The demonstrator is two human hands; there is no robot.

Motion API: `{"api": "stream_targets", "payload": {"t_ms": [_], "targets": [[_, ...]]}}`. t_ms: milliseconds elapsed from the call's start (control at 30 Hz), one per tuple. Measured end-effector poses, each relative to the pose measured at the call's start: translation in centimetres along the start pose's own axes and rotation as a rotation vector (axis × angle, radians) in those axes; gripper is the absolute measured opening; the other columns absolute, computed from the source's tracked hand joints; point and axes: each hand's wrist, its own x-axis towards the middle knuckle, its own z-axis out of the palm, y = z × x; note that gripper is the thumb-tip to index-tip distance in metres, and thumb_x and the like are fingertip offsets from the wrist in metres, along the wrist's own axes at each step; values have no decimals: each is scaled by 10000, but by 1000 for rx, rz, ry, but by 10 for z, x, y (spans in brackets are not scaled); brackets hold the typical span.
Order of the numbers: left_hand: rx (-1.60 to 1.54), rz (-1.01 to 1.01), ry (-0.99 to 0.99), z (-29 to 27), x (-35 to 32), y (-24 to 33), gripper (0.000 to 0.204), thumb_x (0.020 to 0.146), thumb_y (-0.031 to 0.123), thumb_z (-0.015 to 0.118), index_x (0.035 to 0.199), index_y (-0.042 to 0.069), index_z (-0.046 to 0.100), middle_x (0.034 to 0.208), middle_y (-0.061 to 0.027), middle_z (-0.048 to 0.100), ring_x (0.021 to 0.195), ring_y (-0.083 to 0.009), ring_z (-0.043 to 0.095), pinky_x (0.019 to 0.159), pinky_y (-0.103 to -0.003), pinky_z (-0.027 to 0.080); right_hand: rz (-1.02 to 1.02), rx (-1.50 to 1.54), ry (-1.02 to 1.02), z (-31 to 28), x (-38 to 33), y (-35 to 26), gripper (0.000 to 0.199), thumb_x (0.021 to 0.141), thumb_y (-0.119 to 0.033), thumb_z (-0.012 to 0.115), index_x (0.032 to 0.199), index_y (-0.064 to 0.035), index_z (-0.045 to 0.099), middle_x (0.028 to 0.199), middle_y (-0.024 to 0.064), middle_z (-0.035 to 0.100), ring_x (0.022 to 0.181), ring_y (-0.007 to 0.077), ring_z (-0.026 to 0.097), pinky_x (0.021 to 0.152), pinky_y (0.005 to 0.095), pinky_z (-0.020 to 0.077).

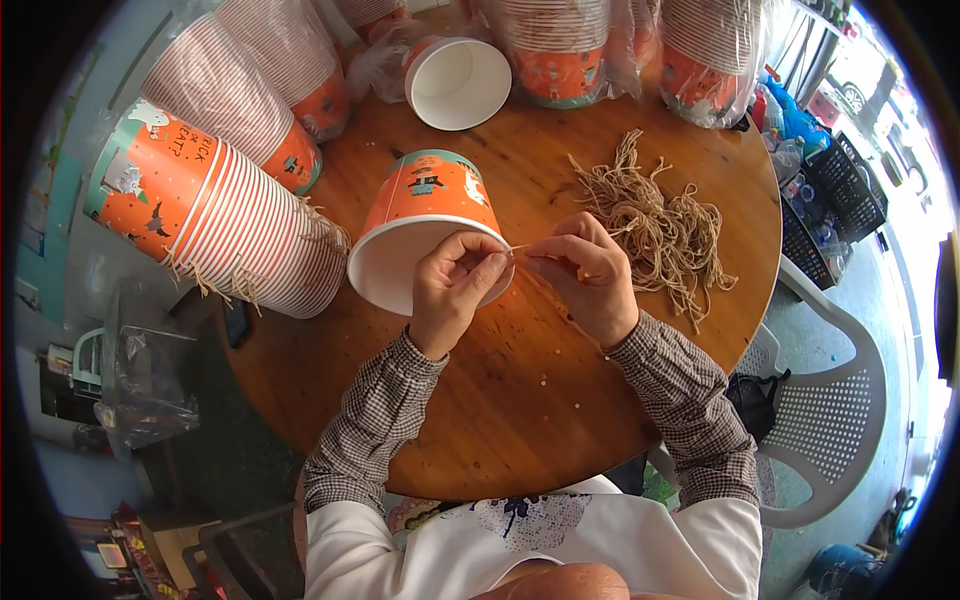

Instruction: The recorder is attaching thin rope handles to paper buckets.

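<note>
An orange paper bucket (425,215) with a white inside lies on its side on the round wooden table (520,400), its mouth toward me. My left hand (452,285) grips the bucket's rim with fingers pinched at its right edge. My right hand (588,275) pinches a thin tan string (517,247) right beside the rim, nearly touching my left fingers. A loose pile of tan strings (655,225) lies just right of my right hand.
A long stack of orange buckets with strings (215,220) lies at the left. More wrapped bucket stacks (555,45) line the table's far edge, with one open white-lined bucket (458,82). A white plastic chair (835,410) stands at the right, black crates (850,190) beyond.
</note>
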Motion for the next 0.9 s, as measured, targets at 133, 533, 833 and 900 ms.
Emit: {"api": "stream_targets", "payload": {"t_ms": [133, 533, 833, 900], "targets": [[558, 328, 67, -2, -2, -4, 105, 876, -36, 653, 974, 1, 646, 907, -59, 682, 835, -143, 663, 742, -245, 537, 3, 219, 16, 1, 1, 3, 106, 832, -31, 734, 934, -38, 707, 881, 19, 542, 740, 95, 529, 641, 241, 451], [966, 753, 80, -3, -5, 14, 243, 764, -84, 725, 975, 25, 678, 935, -79, 664, 799, -201, 673, 644, -285, 571, -258, 18, 28, -5, 0, -13, 115, 858, 27, 660, 961, -24, 661, 958, 88, 605, 815, 189, 625, 684, 296, 526], [882, 622, 82, 1, -8, 21, 178, 854, -97, 639, 1005, -7, 613, 909, -90, 608, 669, -151, 646, 576, -265, 539, -269, 30, -2, -4, 0, -15, 190, 822, 117, 616, 976, 7, 617, 1062, 148, 648, 936, 232, 646, 764, 298, 539], [922, 596, 77, 4, -7, 24, 178, 856, -97, 635, 1005, -4, 610, 901, -88, 608, 668, -157, 646, 579, -271, 537, -295, -7, 17, -4, 1, -15, 191, 817, 119, 617, 972, 8, 618, 1074, 155, 647, 949, 242, 646, 767, 302, 541]]}}
